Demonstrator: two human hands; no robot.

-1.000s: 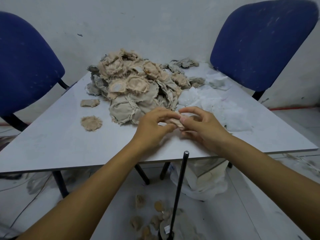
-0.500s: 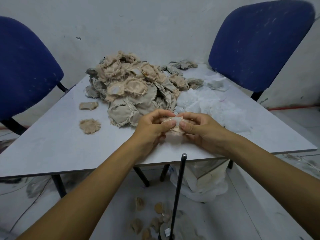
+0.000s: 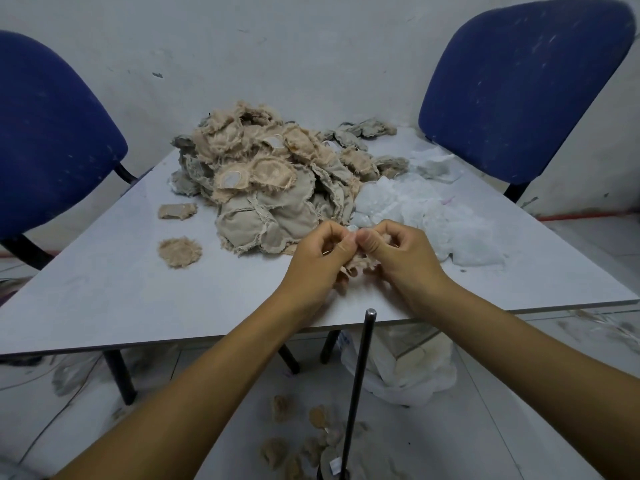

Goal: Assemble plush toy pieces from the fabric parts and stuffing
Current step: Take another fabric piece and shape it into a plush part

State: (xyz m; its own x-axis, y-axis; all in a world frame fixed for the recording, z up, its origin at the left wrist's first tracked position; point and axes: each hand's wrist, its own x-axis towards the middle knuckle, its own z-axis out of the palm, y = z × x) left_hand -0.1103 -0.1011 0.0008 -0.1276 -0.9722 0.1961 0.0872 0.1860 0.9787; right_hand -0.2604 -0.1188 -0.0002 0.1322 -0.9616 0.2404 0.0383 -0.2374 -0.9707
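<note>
Both hands are now lifting the small tan plush piece (image 3: 358,263) a little off the table (image 3: 104,289), where half a second ago it was lying lower, nearer the tabletop, between the fingers. The left hand (image 3: 320,252) is pinching the piece at its upper edge with thumb and curled fingers, and the right hand (image 3: 398,249) is pinching the same edge right beside it, the two thumbs almost touching. A bit of white stuffing (or a white lining, it is too small to tell) is showing between the fingertips, and the furry lower part of the piece is hanging below the knuckles.

This probably means the person is working stuffing into the opening or closing it, so one piece is in hand and far from the last: the big pile of fabric parts (image 3: 273,181) is sitting just beyond the hands on the far side, with the heap of white stuffing (image 3: 433,216) to its right. Two loose tan pieces (image 3: 179,251) are lying apart on the left.
</note>
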